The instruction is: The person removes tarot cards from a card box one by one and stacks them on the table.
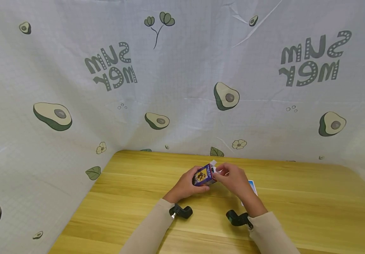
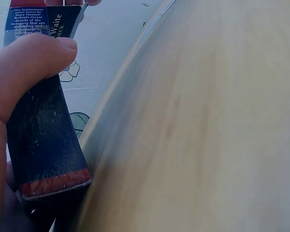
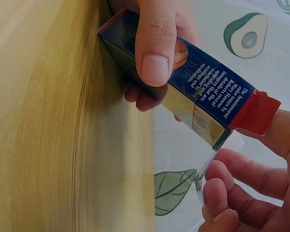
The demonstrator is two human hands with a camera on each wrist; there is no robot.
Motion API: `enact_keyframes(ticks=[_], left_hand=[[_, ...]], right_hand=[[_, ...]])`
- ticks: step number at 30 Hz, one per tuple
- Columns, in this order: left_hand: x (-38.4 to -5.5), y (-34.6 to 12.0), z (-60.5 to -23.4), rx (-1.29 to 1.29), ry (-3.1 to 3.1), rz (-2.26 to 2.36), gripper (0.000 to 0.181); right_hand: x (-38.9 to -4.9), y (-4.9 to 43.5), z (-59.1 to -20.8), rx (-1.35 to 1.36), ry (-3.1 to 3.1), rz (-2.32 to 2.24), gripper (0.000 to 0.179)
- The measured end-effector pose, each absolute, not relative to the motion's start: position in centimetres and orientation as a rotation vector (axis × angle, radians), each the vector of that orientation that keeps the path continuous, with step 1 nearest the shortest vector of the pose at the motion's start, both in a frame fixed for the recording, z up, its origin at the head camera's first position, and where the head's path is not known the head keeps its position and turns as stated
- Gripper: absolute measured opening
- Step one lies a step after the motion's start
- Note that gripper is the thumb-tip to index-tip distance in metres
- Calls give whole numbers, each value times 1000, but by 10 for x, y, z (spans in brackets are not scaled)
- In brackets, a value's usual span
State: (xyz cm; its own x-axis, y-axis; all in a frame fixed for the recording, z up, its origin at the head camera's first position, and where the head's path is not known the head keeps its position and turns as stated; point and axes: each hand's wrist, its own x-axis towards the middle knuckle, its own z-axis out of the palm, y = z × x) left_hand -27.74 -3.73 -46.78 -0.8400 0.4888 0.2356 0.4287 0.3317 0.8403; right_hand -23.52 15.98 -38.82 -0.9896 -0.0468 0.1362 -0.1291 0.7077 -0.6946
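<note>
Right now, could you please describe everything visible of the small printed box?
The small printed box looks like glossy card, dark blue with red end bands, white text and a yellowish picture panel. One end is open, its red flap sticking out. It tilts over the wooden table, held in the left grip; the right grip is at the open end, contact unclear.

pale backdrop (image 1: 189, 74) is filling upper frame | mirrored "summer" lettering (image 1: 317, 54) is showing upper left and upper right | avocado prints (image 1: 222, 91) are dotting left, centre, right | wooden tabletop (image 1: 303, 197) is spanning lower frame
</note>
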Motion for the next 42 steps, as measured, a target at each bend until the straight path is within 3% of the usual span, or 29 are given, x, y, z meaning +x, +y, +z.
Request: enact_keyframes(ticks=[23, 42], left_hand=[[-277, -39, -468, 896, 2505, 1550, 68], [-276, -39, -467, 889, 2517, 1538, 69]], right_hand=[[-233, 164, -382, 133, -2837, 1152, 27], [-235, 177, -372, 24, -2802, 1495, 38]])
